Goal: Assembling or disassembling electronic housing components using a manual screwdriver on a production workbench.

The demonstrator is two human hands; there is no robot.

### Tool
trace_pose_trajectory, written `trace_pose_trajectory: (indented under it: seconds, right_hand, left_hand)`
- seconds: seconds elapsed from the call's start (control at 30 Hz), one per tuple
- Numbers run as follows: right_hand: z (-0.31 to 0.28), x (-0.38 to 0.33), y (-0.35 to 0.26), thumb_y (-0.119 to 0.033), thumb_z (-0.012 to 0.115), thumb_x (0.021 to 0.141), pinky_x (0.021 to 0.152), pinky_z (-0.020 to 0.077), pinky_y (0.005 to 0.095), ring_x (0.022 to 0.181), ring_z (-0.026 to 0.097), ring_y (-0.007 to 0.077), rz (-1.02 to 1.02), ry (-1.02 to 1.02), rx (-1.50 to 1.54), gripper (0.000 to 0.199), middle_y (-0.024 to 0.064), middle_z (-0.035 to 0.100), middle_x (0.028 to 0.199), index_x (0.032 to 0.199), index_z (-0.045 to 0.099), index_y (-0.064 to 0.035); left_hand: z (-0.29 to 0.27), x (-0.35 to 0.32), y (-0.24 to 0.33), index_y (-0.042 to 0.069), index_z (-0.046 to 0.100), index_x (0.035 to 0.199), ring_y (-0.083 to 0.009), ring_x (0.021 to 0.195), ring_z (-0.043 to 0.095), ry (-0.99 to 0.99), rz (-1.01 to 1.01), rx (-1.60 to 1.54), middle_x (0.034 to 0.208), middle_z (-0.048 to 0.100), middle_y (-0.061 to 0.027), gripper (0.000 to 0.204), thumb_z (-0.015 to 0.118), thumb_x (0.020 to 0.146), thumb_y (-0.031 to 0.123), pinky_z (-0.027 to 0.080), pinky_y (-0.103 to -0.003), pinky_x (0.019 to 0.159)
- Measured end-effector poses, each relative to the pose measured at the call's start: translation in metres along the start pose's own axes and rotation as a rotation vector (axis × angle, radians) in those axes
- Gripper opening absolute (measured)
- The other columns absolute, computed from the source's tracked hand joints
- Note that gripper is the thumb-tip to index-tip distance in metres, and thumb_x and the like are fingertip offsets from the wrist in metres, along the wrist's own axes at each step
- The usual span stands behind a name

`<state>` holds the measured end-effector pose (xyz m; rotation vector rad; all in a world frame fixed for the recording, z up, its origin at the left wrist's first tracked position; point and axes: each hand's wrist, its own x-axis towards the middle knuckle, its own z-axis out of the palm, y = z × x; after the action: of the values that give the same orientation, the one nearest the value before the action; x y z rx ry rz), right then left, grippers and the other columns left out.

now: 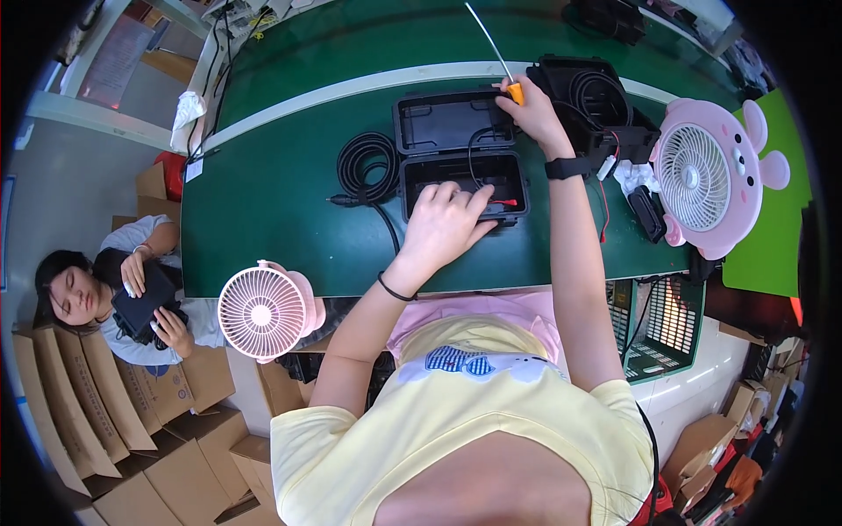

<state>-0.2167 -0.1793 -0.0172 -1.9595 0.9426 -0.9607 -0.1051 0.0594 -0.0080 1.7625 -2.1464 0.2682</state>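
Observation:
A black plastic box (430,164) stands on the green table with its lid (443,123) swung up away from me. My left hand (443,219) grips its near wall, thumb outside and fingers reaching over the rim. Inside, a thin black wire runs down from the lid side, and a red connector (503,202) lies near my fingertips. My right hand (531,110) is closed round the orange handle of a screwdriver (516,92), just beyond the lid's right corner; its long shaft points up and away. A coiled black cable (367,167) lies left of the box.
A second open black box (583,123) holding coiled cable stands at right, beside loose wires and a black block (647,213). A pink fan (702,175) is at far right, another (263,311) near left. A co-worker (145,298) sits left among cardboard boxes (175,465). A green crate (667,329) stands below.

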Motion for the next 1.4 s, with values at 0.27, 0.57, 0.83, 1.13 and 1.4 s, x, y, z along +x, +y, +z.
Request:
trace_pose_trajectory:
  seconds: [0.27,0.57,0.83,1.13,1.4]
  right_hand:
    - [-0.03,-0.038,-0.05,0.001,0.067,0.091,0.056,0.0469,0.0201,0.09,0.065,0.0099,-0.022,-0.023,0.46,0.024,0.0116,0.071,0.123,0.092,0.045,-0.008]
    - [-0.027,-0.093,-0.072,0.012,0.066,0.086,0.108,0.0438,0.0385,0.129,0.057,0.026,-0.056,0.02,0.588,0.031,0.0122,0.075,0.103,0.089,0.043,-0.0085]
    - [-0.022,-0.091,-0.069,0.013,0.065,0.086,0.109,0.0428,0.0391,0.131,0.056,0.0269,-0.084,0.021,0.605,0.031,0.0128,0.075,0.104,0.089,0.043,-0.0088]
    - [-0.016,-0.09,-0.066,0.014,0.064,0.085,0.112,0.0401,0.0409,0.132,0.055,0.0296,-0.069,0.062,0.674,0.031,0.0139,0.075,0.102,0.092,0.044,-0.0089]
    - [-0.013,-0.091,-0.068,0.015,0.062,0.086,0.058,0.0493,0.0167,0.132,0.056,0.0277,-0.051,0.095,0.71,0.03,0.0131,0.074,0.101,0.094,0.046,-0.0098]
  left_hand:
    - [-0.01,0.004,-0.009,0.024,0.059,0.137,-0.026,0.075,0.068,-0.299,-0.231,-0.014,0.076,0.071,-0.007,0.078,0.073,0.072,0.065,0.051,-0.038,0.074]
    - [-0.006,0.002,-0.013,0.01,0.058,0.135,-0.0315,0.116,0.062,0.015,-0.191,-0.01,0.104,0.071,-0.0165,0.073,0.077,0.078,0.052,0.036,-0.049,0.11]
    - [-0.016,-0.031,-0.021,0.004,0.06,0.11,-0.0266,0.112,0.062,0.119,-0.288,0.001,0.103,0.07,-0.0133,0.05,0.079,0.082,0.041,0.032,-0.05,0.112]
    - [-0.017,-0.021,-0.003,0.004,0.059,0.113,-0.0295,0.084,0.066,-0.11,-0.257,0.146,0.089,0.068,-0.0129,0.049,0.076,0.083,0.04,0.047,-0.04,0.094]
    - [-0.005,-0.017,0.026,0.01,0.057,0.124,-0.0266,0.081,0.068,-0.135,-0.216,0.444,0.104,0.063,-0.0119,0.04,0.061,0.084,0.012,0.055,-0.047,0.091]
